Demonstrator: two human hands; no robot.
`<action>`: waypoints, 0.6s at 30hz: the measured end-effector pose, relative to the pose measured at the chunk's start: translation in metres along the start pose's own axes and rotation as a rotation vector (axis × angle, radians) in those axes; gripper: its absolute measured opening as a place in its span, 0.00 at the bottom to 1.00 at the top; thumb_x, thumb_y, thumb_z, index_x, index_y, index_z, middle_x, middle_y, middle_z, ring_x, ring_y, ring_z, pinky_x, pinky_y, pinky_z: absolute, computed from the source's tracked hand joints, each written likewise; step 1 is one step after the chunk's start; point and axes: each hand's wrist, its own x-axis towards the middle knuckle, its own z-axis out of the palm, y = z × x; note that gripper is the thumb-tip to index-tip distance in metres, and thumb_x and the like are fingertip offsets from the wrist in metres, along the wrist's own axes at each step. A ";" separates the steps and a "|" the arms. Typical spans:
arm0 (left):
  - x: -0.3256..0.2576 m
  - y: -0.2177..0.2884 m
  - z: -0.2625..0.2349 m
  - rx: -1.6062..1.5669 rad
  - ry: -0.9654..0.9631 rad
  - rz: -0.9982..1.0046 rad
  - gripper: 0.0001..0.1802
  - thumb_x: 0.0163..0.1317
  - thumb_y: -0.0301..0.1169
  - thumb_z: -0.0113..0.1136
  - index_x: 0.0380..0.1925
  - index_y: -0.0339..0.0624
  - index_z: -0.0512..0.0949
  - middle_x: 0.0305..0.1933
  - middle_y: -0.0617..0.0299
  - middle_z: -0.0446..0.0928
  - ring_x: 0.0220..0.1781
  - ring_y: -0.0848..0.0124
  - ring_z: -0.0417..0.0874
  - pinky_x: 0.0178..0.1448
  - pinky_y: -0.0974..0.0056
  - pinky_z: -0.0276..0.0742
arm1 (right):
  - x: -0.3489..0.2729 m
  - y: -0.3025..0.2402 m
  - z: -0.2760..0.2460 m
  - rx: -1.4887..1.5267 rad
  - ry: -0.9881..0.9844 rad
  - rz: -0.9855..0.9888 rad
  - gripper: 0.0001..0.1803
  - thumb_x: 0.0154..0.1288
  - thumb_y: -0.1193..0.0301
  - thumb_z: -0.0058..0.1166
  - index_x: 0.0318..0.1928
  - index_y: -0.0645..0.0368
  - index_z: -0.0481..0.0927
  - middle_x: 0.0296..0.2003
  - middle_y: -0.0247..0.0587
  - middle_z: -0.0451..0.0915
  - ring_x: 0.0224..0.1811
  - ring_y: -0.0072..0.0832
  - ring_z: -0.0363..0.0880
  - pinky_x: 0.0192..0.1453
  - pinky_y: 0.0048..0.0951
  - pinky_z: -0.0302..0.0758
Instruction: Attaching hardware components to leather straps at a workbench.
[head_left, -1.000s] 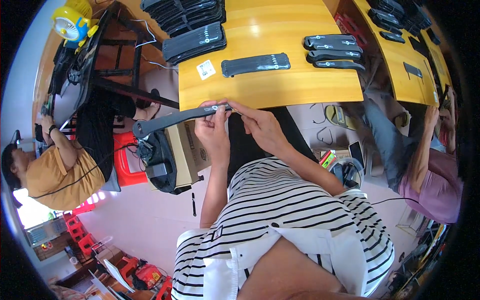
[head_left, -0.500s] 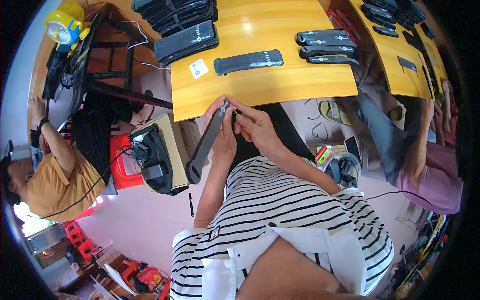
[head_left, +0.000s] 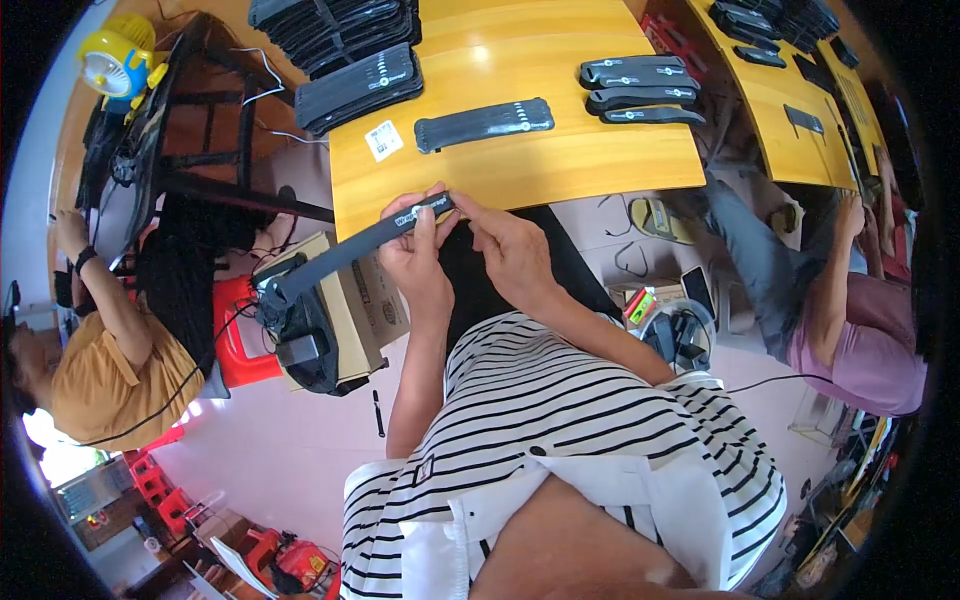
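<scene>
A long black strap (head_left: 345,247) with pale printing near one end is held just off the table's front edge. My left hand (head_left: 420,272) is closed around its printed end, thumb on top, and the rest slants down to the left, its far end over a box. At the tip of that end, the fingers of my right hand (head_left: 518,255) are pinched together. Whether something small is also between them is hidden. Nearest on the yellow table (head_left: 610,165) lies a flat row of black straps (head_left: 485,125), with a white label (head_left: 383,141) to its left.
Bundled black straps (head_left: 360,88) are stacked at the table's left, and folded ones (head_left: 640,88) at its right. A cardboard box (head_left: 365,300) with a black bag (head_left: 310,350) stands at my left. People sit on both sides. A container (head_left: 680,335) is at my right.
The strap has swung from steeply slanted to flatter, its free end moving left and up. My left hand has shifted slightly left and turned, its thumb now over the printing.
</scene>
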 end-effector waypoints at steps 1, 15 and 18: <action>0.001 0.001 0.002 -0.053 0.018 -0.015 0.09 0.61 0.22 0.50 0.42 0.34 0.67 0.45 0.49 0.74 0.45 0.68 0.78 0.46 0.65 0.80 | 0.000 0.000 0.000 -0.185 0.044 -0.108 0.25 0.56 0.82 0.44 0.56 0.55 0.71 0.23 0.41 0.74 0.21 0.27 0.73 0.27 0.25 0.71; 0.002 -0.034 0.007 -0.072 0.177 -0.074 0.10 0.59 0.24 0.56 0.38 0.31 0.70 0.37 0.55 0.75 0.37 0.72 0.78 0.43 0.70 0.77 | -0.003 0.017 0.015 0.209 0.077 0.059 0.24 0.57 0.82 0.44 0.57 0.58 0.69 0.23 0.47 0.74 0.21 0.32 0.73 0.28 0.28 0.71; 0.001 -0.035 0.005 -0.141 0.187 -0.131 0.09 0.59 0.24 0.55 0.38 0.32 0.70 0.37 0.55 0.75 0.37 0.72 0.78 0.43 0.70 0.77 | -0.002 0.017 0.014 0.312 0.061 0.124 0.24 0.57 0.82 0.44 0.56 0.58 0.70 0.23 0.47 0.75 0.21 0.31 0.73 0.28 0.27 0.71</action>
